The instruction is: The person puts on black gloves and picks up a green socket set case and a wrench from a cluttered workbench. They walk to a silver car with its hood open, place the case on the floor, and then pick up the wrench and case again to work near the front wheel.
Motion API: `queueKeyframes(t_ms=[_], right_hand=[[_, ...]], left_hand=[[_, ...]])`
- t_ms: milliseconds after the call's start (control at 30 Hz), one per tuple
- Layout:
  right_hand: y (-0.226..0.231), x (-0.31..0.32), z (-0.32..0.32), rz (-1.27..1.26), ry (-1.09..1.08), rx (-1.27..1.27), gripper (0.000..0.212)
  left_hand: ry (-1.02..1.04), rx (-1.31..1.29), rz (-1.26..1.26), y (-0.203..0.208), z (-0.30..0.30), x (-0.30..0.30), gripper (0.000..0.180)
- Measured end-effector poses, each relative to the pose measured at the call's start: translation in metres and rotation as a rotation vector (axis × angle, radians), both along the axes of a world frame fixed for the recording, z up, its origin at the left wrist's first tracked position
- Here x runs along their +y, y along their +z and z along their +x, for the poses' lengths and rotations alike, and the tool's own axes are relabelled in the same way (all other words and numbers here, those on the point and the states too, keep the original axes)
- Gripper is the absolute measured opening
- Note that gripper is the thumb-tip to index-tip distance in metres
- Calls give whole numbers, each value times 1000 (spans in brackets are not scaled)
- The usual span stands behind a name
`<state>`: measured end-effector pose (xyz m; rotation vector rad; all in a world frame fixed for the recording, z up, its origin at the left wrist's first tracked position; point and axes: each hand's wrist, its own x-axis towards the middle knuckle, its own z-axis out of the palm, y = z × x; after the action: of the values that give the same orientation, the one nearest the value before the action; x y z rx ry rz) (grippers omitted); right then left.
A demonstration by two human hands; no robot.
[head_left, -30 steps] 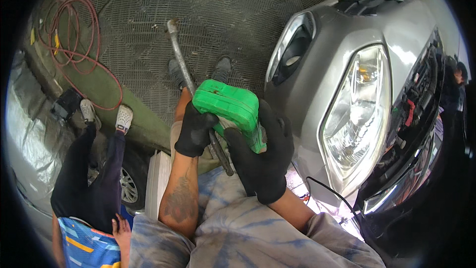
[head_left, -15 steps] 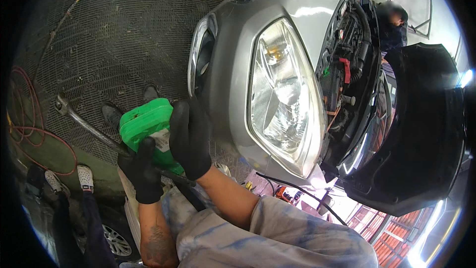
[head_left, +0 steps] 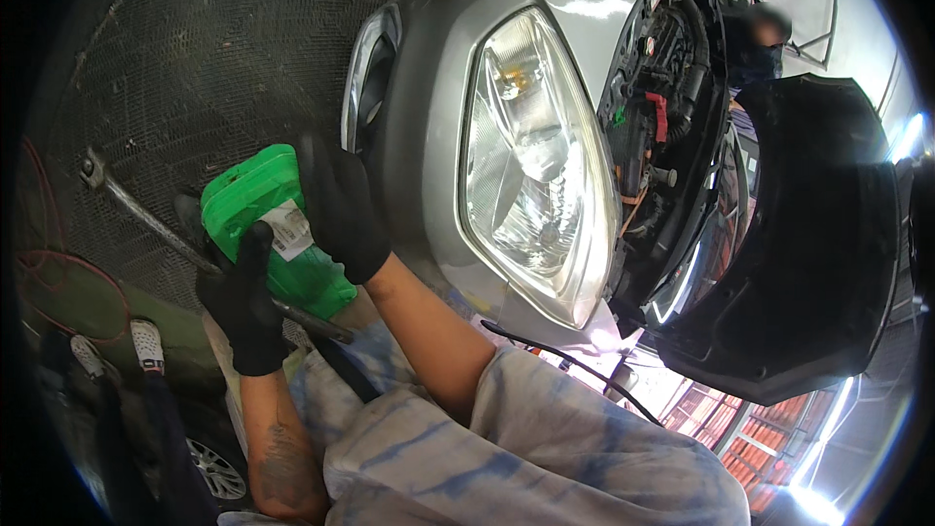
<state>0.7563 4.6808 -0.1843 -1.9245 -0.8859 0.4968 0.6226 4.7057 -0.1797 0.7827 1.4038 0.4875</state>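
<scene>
In our left hand [head_left: 243, 302] we are grasping the steel socket wrench [head_left: 146, 209], its thumb lying against the green plastic case [head_left: 292, 278], while our right hand [head_left: 348, 209] is resting along the case's right edge, fingers extended, and we cannot tell whether that grip is holding it. We are having the case above the ridged floor matting [head_left: 234, 49], with the wrench jutting out to its left. Farther off, we are seeing the silver car's headlight [head_left: 541, 170] and exposed engine bay [head_left: 672, 68] at right, and another person's light shoes [head_left: 147, 343] at lower left.
</scene>
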Motion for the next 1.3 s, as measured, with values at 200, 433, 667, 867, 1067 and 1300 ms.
queueKeyframes(t_ms=[200, 433, 667, 867, 1067, 1300], right_hand=[[-1, 2, 2, 5, -31, 139, 35], [-12, -19, 7, -220, 320, -356, 50], [66, -35, 2, -352, 161, 507, 40], [121, -77, 7, -260, 167, 597, 14], [211, -72, -7, -42, 16, 445, 25], [281, -147, -87, -67, -316, 149, 42]], left_hand=[[-15, -27, 42, -6, 0, 0, 33], [12, -47, 45, -10, -11, 0, 33], [215, -577, -254, 1, -81, 3, 42], [-419, -406, 227, 112, -79, 70, 44], [-737, -573, 472, 209, -38, 127, 40], [-1191, -1257, 24, 309, 5, 89, 38]])
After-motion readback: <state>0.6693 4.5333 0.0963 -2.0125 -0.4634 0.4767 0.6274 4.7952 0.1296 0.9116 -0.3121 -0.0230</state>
